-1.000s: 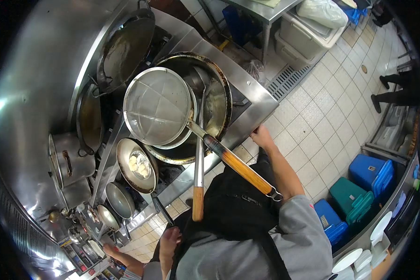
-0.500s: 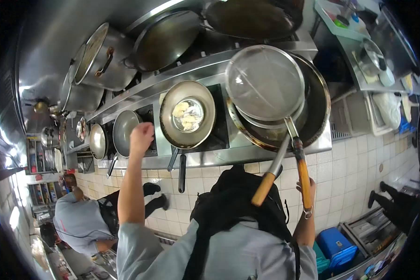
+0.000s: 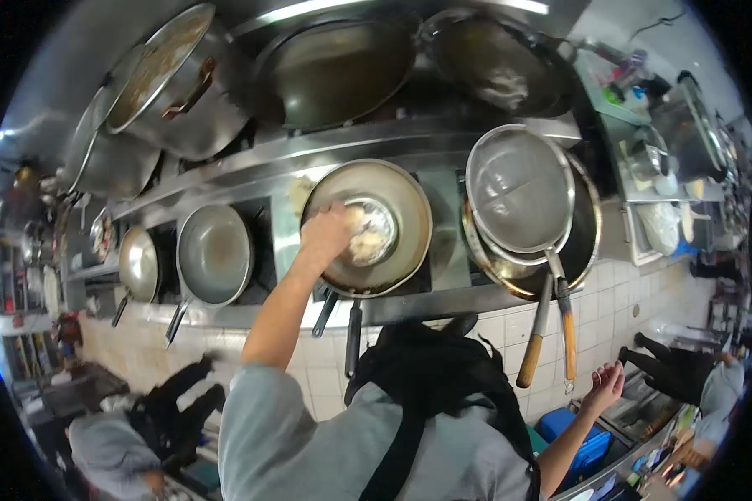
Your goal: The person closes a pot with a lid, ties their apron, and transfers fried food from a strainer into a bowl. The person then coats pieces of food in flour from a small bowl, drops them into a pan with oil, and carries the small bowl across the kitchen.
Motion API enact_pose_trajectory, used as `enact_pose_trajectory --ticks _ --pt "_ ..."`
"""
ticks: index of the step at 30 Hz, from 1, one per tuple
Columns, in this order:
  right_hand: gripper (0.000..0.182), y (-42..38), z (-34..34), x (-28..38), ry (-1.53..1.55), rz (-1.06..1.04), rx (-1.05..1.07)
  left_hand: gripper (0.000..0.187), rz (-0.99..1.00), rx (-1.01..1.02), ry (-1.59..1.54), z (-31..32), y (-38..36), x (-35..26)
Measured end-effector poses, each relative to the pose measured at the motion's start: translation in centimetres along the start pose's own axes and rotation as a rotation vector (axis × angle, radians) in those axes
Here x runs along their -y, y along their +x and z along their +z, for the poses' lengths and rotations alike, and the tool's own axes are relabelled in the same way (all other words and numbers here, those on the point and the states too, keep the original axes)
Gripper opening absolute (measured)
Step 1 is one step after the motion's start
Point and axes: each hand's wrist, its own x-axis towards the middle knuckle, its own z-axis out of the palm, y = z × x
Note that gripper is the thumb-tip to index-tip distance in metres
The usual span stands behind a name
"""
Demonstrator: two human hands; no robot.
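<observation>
My left hand [image 3: 327,232] reaches into the large frying pan [image 3: 409,194] on the stove, its fingers drawn together at the edge of a round metal dish [image 3: 388,231]. Pale pieces of food [image 3: 368,242] lie in that dish; whether my fingers grip one is hidden. My right hand [image 3: 607,383] is out at the lower right, below the strainer handles, fingers partly spread and nothing in it. Two long-handled strainers [image 3: 520,188] rest over a wide dark pan [image 3: 589,250] to the right.
Two smaller pans [image 3: 215,255] [image 3: 139,264] sit on the left burners. Tall pots [image 3: 180,100] and big woks [image 3: 334,71] stand along the back. A co-worker [image 3: 113,447] is at the lower left, another person [image 3: 718,392] at the right. Blue bins [image 3: 589,451] are below.
My left hand has moved right, from above the grey pan into the large pan with the dish. My right hand has moved right, away from the strainer handles. The view has shifted.
</observation>
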Motion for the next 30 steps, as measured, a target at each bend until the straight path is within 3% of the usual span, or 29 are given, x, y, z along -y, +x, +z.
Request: enact_pose_trajectory --ticks 6,8,10,12,14,16,21,26,28,30 --pt "0.024 -2.2 1.2 4.2 0.088 -0.087 -0.058 0.036 0.069 -0.122 -0.229 -1.9 -0.5 0.9" --pt "0.025 -2.8 2.3 3.7 0.113 -0.017 -0.044 0.035 0.213 -0.327 -0.754 -3.5 -0.3 0.4" --pt "0.023 -3.2 3.8 2.7 0.202 0.02 -0.05 0.038 0.315 -0.396 -0.836 -7.5 0.1 -2.9" --pt "0.023 -2.6 4.6 0.7 0.254 0.063 -0.049 0.039 0.507 -0.626 -0.723 -11.4 0.8 -7.5" --pt "0.022 -3.0 6.2 0.3 0.269 0.085 -0.023 0.039 0.599 -0.678 -0.651 -13.2 3.4 -11.4" --pt "0.023 -2.6 6.8 -0.7 0.218 0.038 0.053 0.037 0.52 -0.526 -0.701 -15.1 5.0 -16.4" --pt "0.026 -2.6 6.7 -0.6 0.176 0.004 0.019 0.03 0.553 -0.54 -0.348 -14.4 12.3 -24.3" --pt "0.025 -1.6 2.0 -1.0 0.202 -0.027 -0.067 0.034 0.508 -0.45 -0.28 -12.3 15.3 -26.3" --pt "0.024 -1.6 0.2 -0.8 0.207 -0.063 -0.142 0.036 0.622 -0.658 -0.449 -12.2 13.6 -25.1" --pt "0.025 -1.8 -0.9 -0.7 0.2 -0.069 -0.224 0.023 0.646 -0.613 -0.566 -12.5 11.1 -22.1"
